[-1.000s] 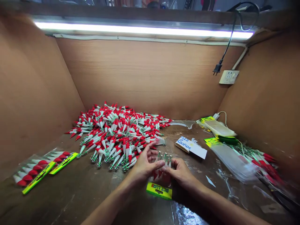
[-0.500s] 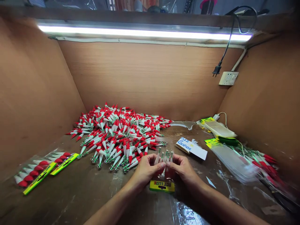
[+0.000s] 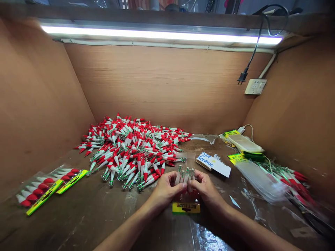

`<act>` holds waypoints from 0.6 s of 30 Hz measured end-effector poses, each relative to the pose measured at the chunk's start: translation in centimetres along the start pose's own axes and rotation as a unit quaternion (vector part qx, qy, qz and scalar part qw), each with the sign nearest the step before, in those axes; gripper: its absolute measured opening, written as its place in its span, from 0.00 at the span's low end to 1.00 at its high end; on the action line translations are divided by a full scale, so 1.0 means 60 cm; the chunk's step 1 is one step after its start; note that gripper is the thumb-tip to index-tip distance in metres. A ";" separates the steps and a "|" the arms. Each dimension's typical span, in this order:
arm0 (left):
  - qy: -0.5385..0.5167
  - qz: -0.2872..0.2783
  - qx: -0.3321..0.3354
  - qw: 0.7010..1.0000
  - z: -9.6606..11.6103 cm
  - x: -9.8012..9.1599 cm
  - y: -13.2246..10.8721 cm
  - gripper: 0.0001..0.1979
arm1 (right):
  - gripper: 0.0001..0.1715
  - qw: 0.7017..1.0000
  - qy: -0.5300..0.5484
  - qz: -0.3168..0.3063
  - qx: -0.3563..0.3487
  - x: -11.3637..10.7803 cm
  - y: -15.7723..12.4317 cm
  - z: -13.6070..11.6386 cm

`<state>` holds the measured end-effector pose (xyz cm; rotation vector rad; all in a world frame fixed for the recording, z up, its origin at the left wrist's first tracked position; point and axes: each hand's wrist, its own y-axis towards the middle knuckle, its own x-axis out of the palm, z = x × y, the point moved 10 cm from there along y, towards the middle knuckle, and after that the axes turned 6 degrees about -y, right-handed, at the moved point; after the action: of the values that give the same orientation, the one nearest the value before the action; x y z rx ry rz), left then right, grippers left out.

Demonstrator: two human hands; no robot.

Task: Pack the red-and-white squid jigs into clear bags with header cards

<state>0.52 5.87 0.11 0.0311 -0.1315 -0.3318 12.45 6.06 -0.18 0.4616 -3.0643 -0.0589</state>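
Well to the left of the left hand, two filled packs lie side by side on the brown tabletop (image 3: 104, 212), the outer pack (image 3: 39, 191) and the inner pack (image 3: 68, 177), each showing red-and-white lures in clear plastic with a yellow header. Ahead of the left hand and spreading to its left is a large pile of loose lures (image 3: 133, 150), red and white with green hook ends. The left hand (image 3: 166, 190) has thumb and fingers clamped on the left side of a lure bag (image 3: 186, 198), which sits between both hands with its yellow header towards the person and several hook ends pointing away; whether those ends lie inside the plastic or poke out, I cannot tell. The right hand (image 3: 205, 188) pinches the bag's other side, thumb on top. Just beyond the right hand lies a white card box (image 3: 213, 165) with blue writing. Farther right of it are flat clear sleeves (image 3: 264, 181), a stack of yellow-topped sleeves (image 3: 243, 141) behind them, and, outermost, a bunch of red-ended lures (image 3: 297, 184).
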 end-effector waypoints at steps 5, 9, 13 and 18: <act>0.018 0.010 0.006 1.000 -0.006 0.003 0.001 0.17 | 0.14 0.999 -0.040 0.024 -0.003 -0.009 0.000 0.003; 0.034 0.043 0.011 0.998 0.002 -0.008 0.002 0.13 | 0.11 0.998 -0.055 0.026 -0.024 -0.018 0.002 -0.007; 0.056 0.051 0.010 0.997 0.006 -0.004 -0.002 0.11 | 0.08 0.999 -0.037 -0.002 0.015 -0.012 0.004 0.005; 0.030 0.057 0.004 0.998 -0.003 0.000 -0.004 0.14 | 0.12 0.997 -0.057 0.005 0.045 -0.009 0.003 0.020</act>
<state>0.46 5.68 -0.06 0.0410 -0.0738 -0.2157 12.83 6.44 -1.38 0.4633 -3.1912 0.0557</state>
